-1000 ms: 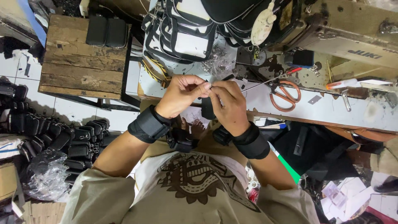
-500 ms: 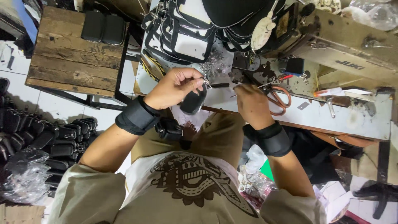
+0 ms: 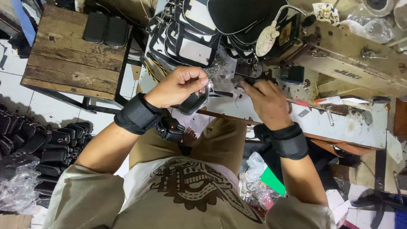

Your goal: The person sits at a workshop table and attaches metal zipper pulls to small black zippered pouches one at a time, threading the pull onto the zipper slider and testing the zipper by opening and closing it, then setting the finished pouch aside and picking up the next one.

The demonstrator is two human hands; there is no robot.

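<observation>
While left hand [image 3: 178, 87] pinches zippered pouch [image 3: 193, 103] | right hand [image 3: 266, 101] beside it, grip unclear

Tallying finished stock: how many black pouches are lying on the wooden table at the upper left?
2. Both black pouches sit side by side at the far edge of the wooden table: one on the left, one right beside it. None seem hidden there.

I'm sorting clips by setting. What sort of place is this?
Most likely a small sewing workshop making zip pouches: an industrial sewing machine on the bench, a stack of zippered pieces behind the hands, and finished black pouches heaped on the floor.
</observation>
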